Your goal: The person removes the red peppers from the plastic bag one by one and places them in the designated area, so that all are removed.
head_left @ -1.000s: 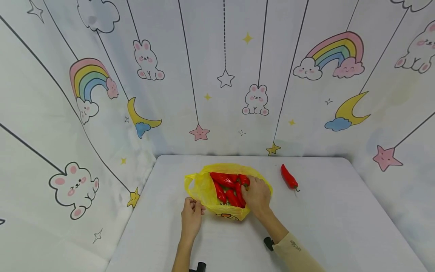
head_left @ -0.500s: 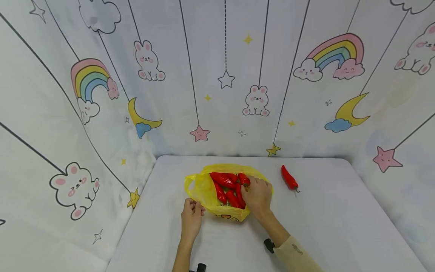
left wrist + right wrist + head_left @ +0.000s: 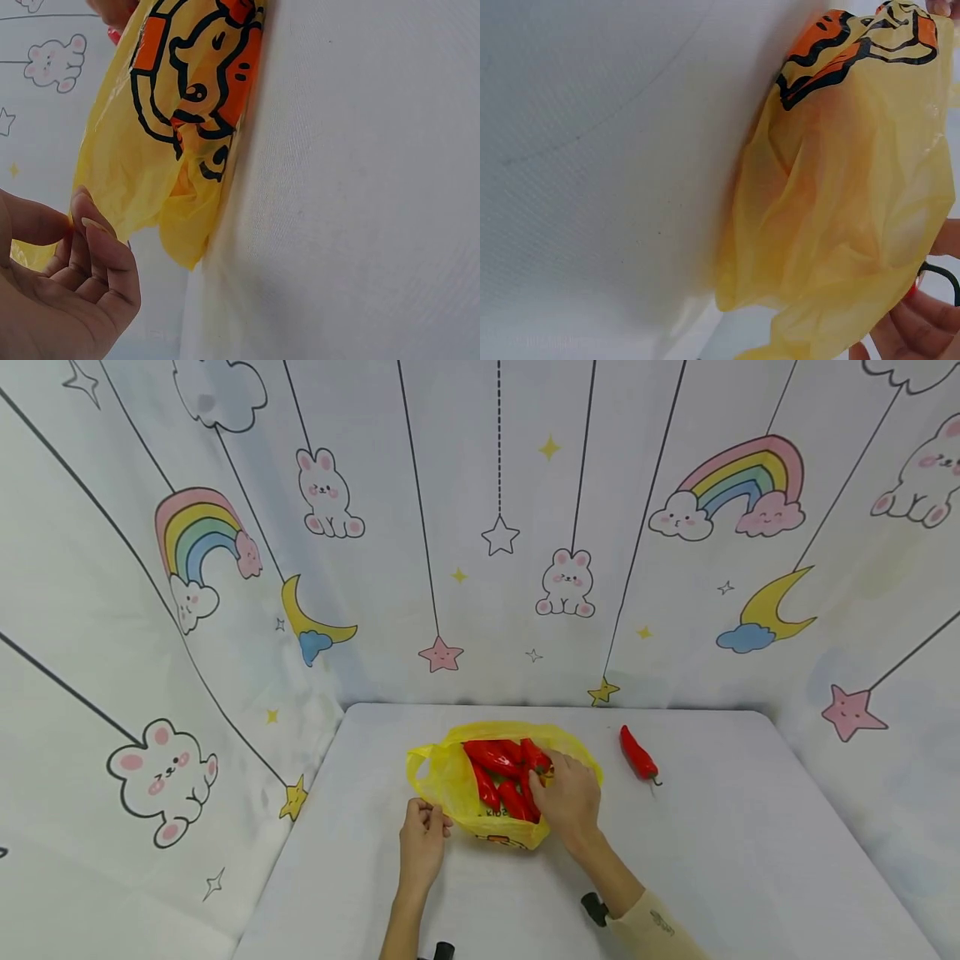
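A yellow plastic bag lies on its side with its mouth spread, and several long red peppers show inside. My left hand pinches the bag's near-left edge between thumb and fingers, as the left wrist view also shows at the hand. Reaching into the mouth from the right, my right hand grips a red pepper by its stem end. In the right wrist view the bag hides most of that hand; a dark green stem sticks out by its fingers.
One more red pepper lies on the white table, to the right of the bag and behind it. A white cloth wall printed with rabbits, stars and rainbows rises behind the table and along its sides.
The pepper in my right hand has tilted and shifted slightly, its body now showing more above the others. My left hand keeps its pinch on the bag edge; the lone pepper stays put.
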Action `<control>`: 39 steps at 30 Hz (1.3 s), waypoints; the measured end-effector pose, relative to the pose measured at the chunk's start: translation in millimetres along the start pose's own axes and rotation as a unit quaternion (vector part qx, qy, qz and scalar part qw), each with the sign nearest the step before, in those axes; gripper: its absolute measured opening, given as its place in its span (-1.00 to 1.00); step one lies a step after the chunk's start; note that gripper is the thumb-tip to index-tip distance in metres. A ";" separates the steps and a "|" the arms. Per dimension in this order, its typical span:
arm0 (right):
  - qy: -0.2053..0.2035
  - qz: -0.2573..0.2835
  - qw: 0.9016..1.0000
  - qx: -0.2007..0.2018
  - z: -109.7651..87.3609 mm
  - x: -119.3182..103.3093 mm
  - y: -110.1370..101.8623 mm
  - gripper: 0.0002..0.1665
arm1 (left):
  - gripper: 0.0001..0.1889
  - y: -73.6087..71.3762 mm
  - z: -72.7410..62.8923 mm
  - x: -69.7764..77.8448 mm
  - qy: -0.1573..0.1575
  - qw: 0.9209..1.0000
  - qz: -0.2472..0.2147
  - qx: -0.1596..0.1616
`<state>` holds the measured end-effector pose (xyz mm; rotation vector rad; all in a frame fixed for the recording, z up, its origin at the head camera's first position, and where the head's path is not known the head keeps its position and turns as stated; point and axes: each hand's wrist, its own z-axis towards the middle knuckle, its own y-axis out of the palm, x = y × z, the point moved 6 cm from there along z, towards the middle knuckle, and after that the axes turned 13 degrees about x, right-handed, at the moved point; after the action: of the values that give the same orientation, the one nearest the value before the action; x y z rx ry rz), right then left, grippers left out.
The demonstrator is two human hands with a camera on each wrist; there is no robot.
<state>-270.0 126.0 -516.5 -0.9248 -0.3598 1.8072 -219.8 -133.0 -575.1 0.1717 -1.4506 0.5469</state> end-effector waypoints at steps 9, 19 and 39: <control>0.017 0.019 1.000 -0.005 -1.4 -2.6 -7.7 -0.39 | -0.90 -0.6 0.8 -1.9 0.002 1.000 0.006 -0.001; 0.010 0.063 0.998 0.027 -2.0 -7.0 -25.9 -0.42 | -0.89 0.6 0.0 -0.8 0.001 1.000 0.001 0.001; -0.009 0.138 0.988 0.064 -2.3 -4.2 -48.9 -0.40 | -0.87 -0.4 -2.5 0.6 0.001 1.000 -0.003 0.000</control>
<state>-235.4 142.8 -485.8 -0.9015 -0.1280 2.0655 -217.4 -132.2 -574.7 0.1752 -1.4479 0.5423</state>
